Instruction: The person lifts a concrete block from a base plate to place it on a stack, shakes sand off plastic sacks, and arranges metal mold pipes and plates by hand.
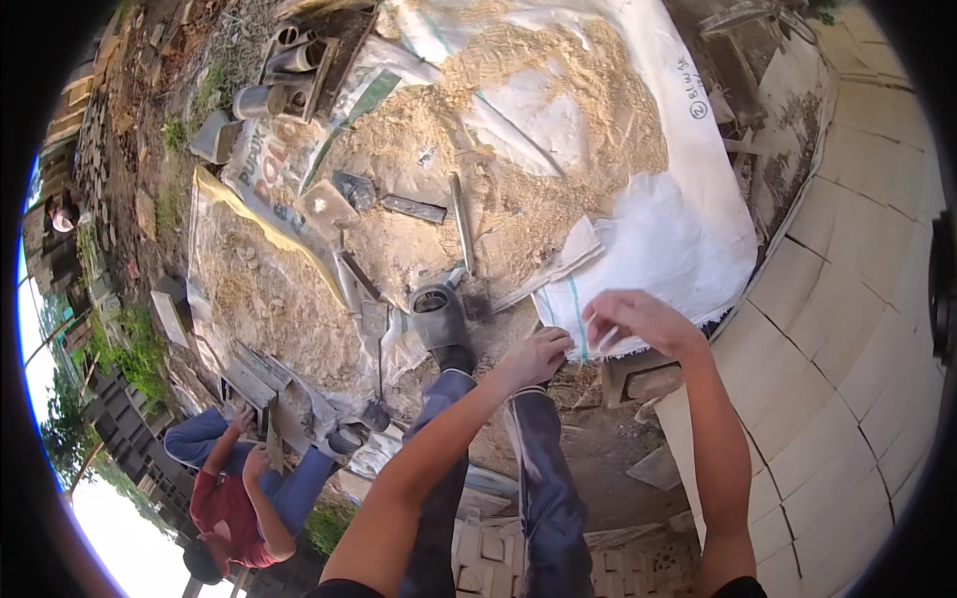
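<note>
- the fingers (pixel 561 345) of the left hand (pixel 533 359), what are they doing?
- bent in, at the striped lower edge of the white woven sheet (pixel 663 239), just right of centre towards 4 o'clock. whether they pinch it, i can't tell.
- and the right hand (pixel 638 321)?
- at 3 o'clock, fingers curled in over that same sheet. it's blurred, so i can't tell if they hold any of it.
- what's biggest around them?
- pale slabs (pixel 847 299), joined edge to edge, running from 2 down to 5 o'clock. then the sheeting (pixel 710 149) spread across 12, heaped with yellowish sandy stuff (pixel 498 70).
- and the woven sheet itself?
- next in size: it lies from 2 to 4 o'clock, bright, with green stripes near the hands.
- anyone else about?
- another person (pixel 239 498) at 8 o'clock, red top and blue trousers, hands by a grey boxy thing (pixel 249 384).
- smaller bits?
- the wearer's dark boot (pixel 439 314), just left of centre, close to a narrow bar (pixel 462 224) near 12. a squarish plate (pixel 327 207) sits at 10. smallest, black writing (pixel 690 85) between 1 and 2.
</note>
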The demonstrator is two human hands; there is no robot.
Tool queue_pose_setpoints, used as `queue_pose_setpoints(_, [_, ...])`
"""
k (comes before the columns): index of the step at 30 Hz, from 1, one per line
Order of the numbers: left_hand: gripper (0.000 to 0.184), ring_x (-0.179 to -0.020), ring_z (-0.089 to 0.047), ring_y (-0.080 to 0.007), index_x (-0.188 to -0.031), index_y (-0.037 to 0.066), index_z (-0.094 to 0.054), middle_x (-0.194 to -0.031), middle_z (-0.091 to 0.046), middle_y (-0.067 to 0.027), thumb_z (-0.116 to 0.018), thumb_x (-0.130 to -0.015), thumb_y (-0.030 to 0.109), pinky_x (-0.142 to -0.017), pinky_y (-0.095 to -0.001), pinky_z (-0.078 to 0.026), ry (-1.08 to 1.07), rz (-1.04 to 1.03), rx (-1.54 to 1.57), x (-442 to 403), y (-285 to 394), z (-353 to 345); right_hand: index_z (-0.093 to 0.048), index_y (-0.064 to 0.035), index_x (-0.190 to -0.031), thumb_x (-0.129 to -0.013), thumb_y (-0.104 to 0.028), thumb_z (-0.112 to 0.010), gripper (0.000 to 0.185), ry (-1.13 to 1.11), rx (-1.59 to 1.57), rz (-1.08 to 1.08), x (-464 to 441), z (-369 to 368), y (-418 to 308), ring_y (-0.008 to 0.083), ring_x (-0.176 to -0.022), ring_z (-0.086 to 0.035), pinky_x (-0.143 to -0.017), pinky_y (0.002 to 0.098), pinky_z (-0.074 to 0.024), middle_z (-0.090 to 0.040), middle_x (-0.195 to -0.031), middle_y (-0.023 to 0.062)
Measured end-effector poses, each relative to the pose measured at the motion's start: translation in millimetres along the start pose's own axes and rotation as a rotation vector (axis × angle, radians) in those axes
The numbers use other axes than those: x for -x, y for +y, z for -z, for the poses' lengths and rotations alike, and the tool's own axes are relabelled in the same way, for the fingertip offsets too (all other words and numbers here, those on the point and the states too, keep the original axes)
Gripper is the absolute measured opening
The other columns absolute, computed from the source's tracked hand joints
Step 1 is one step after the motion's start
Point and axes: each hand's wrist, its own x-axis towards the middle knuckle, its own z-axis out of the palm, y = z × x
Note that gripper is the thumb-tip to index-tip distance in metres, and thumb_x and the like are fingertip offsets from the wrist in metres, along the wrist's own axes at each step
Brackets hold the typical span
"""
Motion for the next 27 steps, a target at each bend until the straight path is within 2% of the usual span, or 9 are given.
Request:
queue_pose_setpoints(2, [0.028, -0.101, -0.056, -0.0314, -0.104, 0.003, -0.056, -0.107, -0.057, -0.0124, -0.055, -0.076, 0.002, -0.086, -0.0386, -0.047, -0.019, 0.010, 0.047, 3, -6, 9, -0.060, 0.0004, -0.088, -0.092, -0.022, -0.051, 0.025, 0.574, 0.464, 0.169, -77, 22, 10, 0.0132, -0.069, -0.061, -0.062, 0.0263, -0.0483, -0.062, -0.072, 0.0065])
queue_pose_setpoints(3, [0.028, -0.099, -0.057, -0.0313, -0.105, 0.003, -0.056, -0.107, -0.058, -0.0130, -0.056, -0.077, 0.004, -0.085, -0.0389, -0.047, 0.158, 0.046, 0.028, 5, -11, 17, -0.061, 0.0007, -0.086, -0.090, -0.024, -0.053, 0.026, 0.783, 0.669, 0.181, -113, 30, 19, 0.0179, -0.067, -0.061, -0.062, 0.0303, -0.0474, -0.062, -0.068, 0.0085])
queue_pose_setpoints(5, [0.026, -0.094, -0.057, -0.0315, -0.105, 0.003, -0.057, -0.104, -0.058, -0.0147, -0.058, -0.079, 0.009, -0.082, -0.0395, -0.046, 0.439, 0.277, 0.068, 10, -28, 32, -0.062, 0.0006, -0.088, -0.087, -0.026, -0.056, 0.027, 0.588, 0.208, 0.144, -175, 23, 41, 0.0276, -0.069, -0.063, -0.067, 0.0360, -0.0480, -0.063, -0.071, 0.0133])
queue_pose_setpoints(6, [0.026, -0.091, -0.057, -0.0318, -0.104, 0.002, -0.057, -0.102, -0.058, -0.0158, -0.058, -0.080, 0.012, -0.081, -0.0399, -0.046, 0.542, 0.477, 0.123, 17, -41, 46, -0.062, 0.0006, -0.087, -0.086, -0.026, -0.057, 0.027, 0.627, 0.389, 0.178, -204, 5, 51, 0.0302, -0.072, -0.063, -0.067, 0.0381, -0.0483, -0.064, -0.072, 0.0148])
queue_pose_setpoints(10, [0.042, -0.103, -0.046, -0.0371, -0.111, -0.006, -0.047, -0.106, -0.051, -0.0211, -0.061, -0.080, 0.019, -0.090, -0.0460, -0.036, 0.972, 0.810, -0.432, 60, -127, 112, -0.057, 0.0000, -0.088, -0.085, -0.027, -0.059, 0.027, 0.690, 0.887, 0.284, -248, -108, 44, 0.0315, -0.080, -0.064, -0.066, 0.0423, -0.0501, -0.063, -0.079, 0.0152])
queue_pose_setpoints(14, [0.065, -0.115, -0.038, -0.0380, -0.114, -0.008, -0.044, -0.117, -0.044, -0.0219, -0.066, -0.077, 0.040, -0.097, -0.0472, -0.032, 0.980, 1.115, -0.528, 104, -207, 189, -0.047, -0.0007, -0.098, -0.084, -0.024, -0.059, 0.030, 1.042, 1.120, 0.218, -307, -137, 72, 0.0327, -0.082, -0.062, -0.070, 0.0467, -0.0498, -0.056, -0.090, 0.0136])
queue_pose_setpoints(16, [0.065, -0.115, -0.040, -0.0373, -0.114, -0.008, -0.045, -0.116, -0.045, -0.0212, -0.066, -0.076, 0.041, -0.096, -0.0469, -0.033, 0.904, 1.155, -0.522, 115, -219, 210, -0.047, -0.0008, -0.097, -0.083, -0.021, -0.059, 0.027, 1.203, 1.299, 0.362, -312, -133, 81, 0.0318, -0.082, -0.062, -0.066, 0.0437, -0.0504, -0.056, -0.089, 0.0145])
queue_pose_setpoints(21, [0.057, -0.109, -0.047, -0.0342, -0.113, -0.003, -0.048, -0.112, -0.050, -0.0187, -0.066, -0.077, 0.037, -0.094, -0.0459, -0.036, 0.835, 1.132, -0.404, 109, -220, 218, -0.035, 0.0029, -0.107, -0.085, -0.009, -0.053, 0.031, 1.037, 0.756, 0.567, -296, -145, 73, 0.0456, -0.088, -0.051, -0.074, 0.0513, -0.0426, -0.041, -0.105, 0.0245])
queue_pose_setpoints(27, [0.041, -0.097, -0.054, -0.0333, -0.107, -0.001, -0.050, -0.099, -0.055, -0.0196, -0.061, -0.080, 0.027, -0.084, -0.0419, -0.041, 1.204, 0.868, -0.249, 93, -228, 197, -0.043, 0.0033, -0.107, -0.088, -0.006, -0.051, 0.022, 0.918, 1.119, 0.695, -333, -170, -10, 0.0416, -0.087, -0.058, -0.070, 0.0464, -0.0492, -0.045, -0.106, 0.0227])
